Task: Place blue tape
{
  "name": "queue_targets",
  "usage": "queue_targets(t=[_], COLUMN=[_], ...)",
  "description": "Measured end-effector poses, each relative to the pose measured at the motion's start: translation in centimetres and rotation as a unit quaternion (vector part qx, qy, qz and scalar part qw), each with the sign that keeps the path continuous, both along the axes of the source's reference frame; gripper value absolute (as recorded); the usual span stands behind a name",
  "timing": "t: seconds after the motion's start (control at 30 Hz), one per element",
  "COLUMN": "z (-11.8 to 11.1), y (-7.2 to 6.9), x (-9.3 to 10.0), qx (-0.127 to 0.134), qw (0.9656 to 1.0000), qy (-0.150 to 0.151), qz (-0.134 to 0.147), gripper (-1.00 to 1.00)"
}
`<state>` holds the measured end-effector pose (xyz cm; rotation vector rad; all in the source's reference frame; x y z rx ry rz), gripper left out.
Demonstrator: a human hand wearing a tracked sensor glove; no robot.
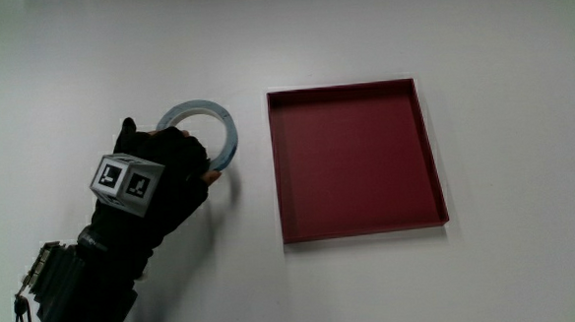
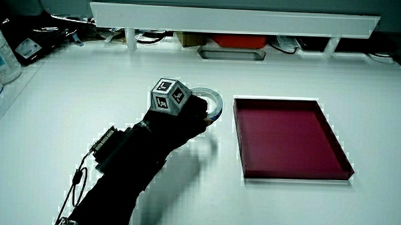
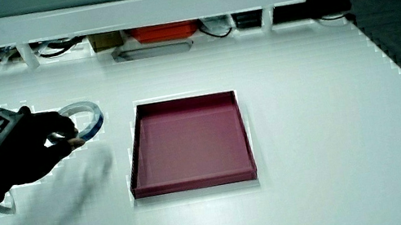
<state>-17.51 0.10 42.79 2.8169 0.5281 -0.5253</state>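
Main view: the hand [image 1: 155, 173] is gripping the blue tape [image 1: 210, 123] with curled fingers; it should be lowered flat inside the red tray [image 1: 427, 144].

The hand [image 3: 33, 146] grips the blue tape [image 3: 86, 119], lifted above the table [image 3: 339, 146], beside the red tray [image 3: 194, 181].

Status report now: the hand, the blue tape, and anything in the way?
Hand shut on blue tape, lifted off the table beside the red tray. Tray holds nothing. Nothing between tape and tray.
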Motion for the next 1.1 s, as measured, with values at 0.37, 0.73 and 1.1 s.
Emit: queue_targets(t=[0.37, 0.73, 1.1], z=[4.7, 6.1, 7.3], y=[-0.5, -0.4, -0.4], x=[-3.1, -3.6, -3.9], qx=[-0.035, -0.034, -0.060], qw=[0.9970, 0.9941, 0.9922], qy=[-0.018, -0.067, -0.069], qz=[-0.067, -0.078, -0.085], gripper=[0.00, 0.00, 0.00])
